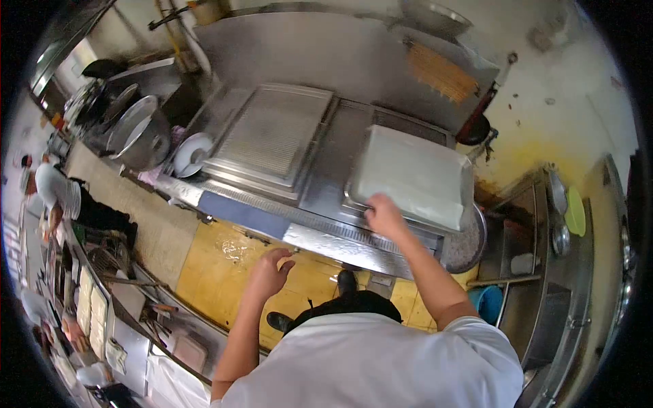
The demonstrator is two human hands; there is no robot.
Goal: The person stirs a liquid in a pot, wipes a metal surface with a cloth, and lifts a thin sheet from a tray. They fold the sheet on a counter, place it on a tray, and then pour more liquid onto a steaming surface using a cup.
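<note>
My right hand (385, 216) is at the front left corner of a tray (411, 178) with a smooth white surface, its fingers closed at the tray's edge; exactly what they pinch is too small to tell. My left hand (271, 272) hangs in the air in front of the counter, fingers curved and apart, holding nothing. Left of the white tray, a ridged metal tray (275, 136) lies on the steel counter (333, 163).
A large metal pot (141, 136) and a white bowl (192, 155) are at the counter's left. A round container (469, 245) stands at its right end, near shelves (530, 299) and a blue bucket (485, 303). A person (58, 194) stands far left.
</note>
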